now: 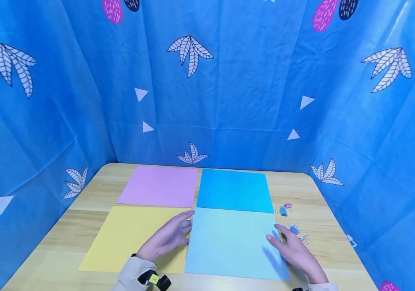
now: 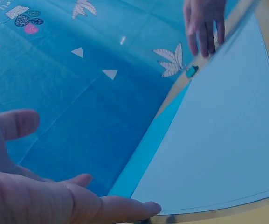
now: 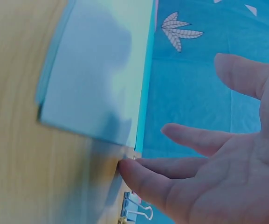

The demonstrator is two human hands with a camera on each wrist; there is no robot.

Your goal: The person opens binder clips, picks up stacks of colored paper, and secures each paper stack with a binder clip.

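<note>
A light blue sheet of paper (image 1: 233,242) lies on the table between the two hands. My left hand (image 1: 167,236) is at its left edge, over the right side of a yellow sheet (image 1: 120,238), fingers loosely bent. At the right edge is my right hand (image 1: 296,252), its thumb over the sheet and its fingers beside it. In the right wrist view, fingertips (image 3: 136,172) are close to the sheet's corner; whether they touch it I cannot tell. Neither hand holds anything. Behind lie a pink sheet (image 1: 160,186) and a darker blue sheet (image 1: 234,190).
Right of the sheets are small binder clips: a pink one (image 1: 288,205), a teal one (image 1: 283,211), a blue one (image 1: 294,228) and a white one (image 1: 303,237). A blue patterned cloth (image 1: 214,101) hangs round the back and sides of the wooden table (image 1: 58,246).
</note>
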